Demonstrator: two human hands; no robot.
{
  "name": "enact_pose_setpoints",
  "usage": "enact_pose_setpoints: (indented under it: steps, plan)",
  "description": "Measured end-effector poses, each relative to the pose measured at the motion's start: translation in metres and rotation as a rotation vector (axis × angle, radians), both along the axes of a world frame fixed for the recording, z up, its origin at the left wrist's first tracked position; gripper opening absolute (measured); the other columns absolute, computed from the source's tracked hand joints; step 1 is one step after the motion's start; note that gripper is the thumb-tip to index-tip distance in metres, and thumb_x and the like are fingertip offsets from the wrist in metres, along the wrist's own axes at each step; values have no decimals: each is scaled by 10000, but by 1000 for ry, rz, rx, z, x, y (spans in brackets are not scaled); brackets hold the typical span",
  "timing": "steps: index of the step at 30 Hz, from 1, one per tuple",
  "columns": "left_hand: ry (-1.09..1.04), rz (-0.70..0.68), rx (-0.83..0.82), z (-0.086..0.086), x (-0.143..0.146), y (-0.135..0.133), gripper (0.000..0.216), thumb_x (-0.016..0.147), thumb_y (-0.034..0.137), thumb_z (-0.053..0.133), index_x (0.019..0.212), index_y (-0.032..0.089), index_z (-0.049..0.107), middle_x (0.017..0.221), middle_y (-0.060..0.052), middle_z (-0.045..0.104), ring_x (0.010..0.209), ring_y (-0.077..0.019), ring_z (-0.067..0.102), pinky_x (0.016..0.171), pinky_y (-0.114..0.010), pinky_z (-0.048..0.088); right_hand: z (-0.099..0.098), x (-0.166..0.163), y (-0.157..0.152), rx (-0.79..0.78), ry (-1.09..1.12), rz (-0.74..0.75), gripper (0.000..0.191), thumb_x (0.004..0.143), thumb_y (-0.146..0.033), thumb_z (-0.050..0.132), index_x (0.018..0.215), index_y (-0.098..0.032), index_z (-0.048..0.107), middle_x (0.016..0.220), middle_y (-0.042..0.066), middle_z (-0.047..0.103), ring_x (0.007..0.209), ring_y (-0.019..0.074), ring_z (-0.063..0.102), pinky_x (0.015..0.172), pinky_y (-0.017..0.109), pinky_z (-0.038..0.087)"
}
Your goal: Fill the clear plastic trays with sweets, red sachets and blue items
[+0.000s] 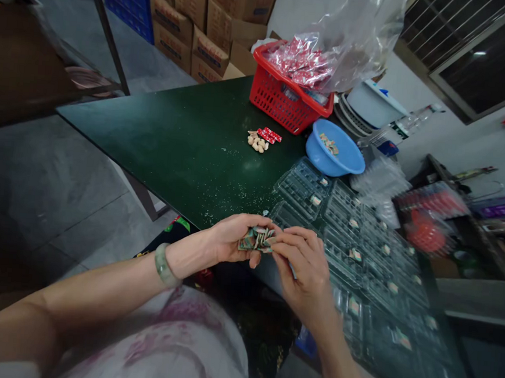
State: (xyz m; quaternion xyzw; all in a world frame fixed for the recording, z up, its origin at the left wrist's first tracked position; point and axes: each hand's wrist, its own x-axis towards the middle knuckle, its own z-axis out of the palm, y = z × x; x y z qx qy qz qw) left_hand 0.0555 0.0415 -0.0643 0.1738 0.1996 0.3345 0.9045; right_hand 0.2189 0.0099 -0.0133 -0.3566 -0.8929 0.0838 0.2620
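Observation:
My left hand (229, 236), with a green bangle (166, 265) on its wrist, is cupped around a bunch of small flat green-and-pink printed packets (257, 239). Thumb and fingertips of my right hand (305, 266) are pinched together at the right end of that bunch, apparently on one packet. Both hands are above the front edge of the green table (174, 130). Close to my right hand lie clear plastic compartment trays (335, 248), several with a similar small packet in one compartment.
Beyond my hands, a pile of beige nut-like pieces (258, 144) lies beside red packets (269, 135). A blue bowl (336, 160) holds more small packets. Behind stands a red basket (281, 104) with a clear bag of red packets. Cartons (206, 51) are stacked past the table.

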Motion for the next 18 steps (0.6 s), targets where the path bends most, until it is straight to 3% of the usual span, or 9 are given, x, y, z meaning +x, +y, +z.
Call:
enact_pose_setpoints:
  steps: [7,12,18]
  plan:
    - [-12,-112,116,5,2,2,288,870,247,345,921,82,576,680,-97,629,399,-177,559,315,-243,434,13,13,0,-145,67,20,185,821,-114,509,909,-260,582,841,16,640,926,211,524,814,406,417]
    - [-11,-201,220,7,5,1,321,895,296,319,922,89,563,750,-154,664,491,-212,611,327,-239,440,21,20,-1,-257,32,2,232,801,-83,501,940,-253,577,883,31,601,937,201,503,797,369,431]
    - [22,-300,326,5,10,1,470,911,411,265,904,44,559,793,-203,668,377,-178,555,322,-248,421,20,20,3,-165,-53,83,165,834,-119,488,909,-217,599,832,48,608,894,204,482,776,386,410]
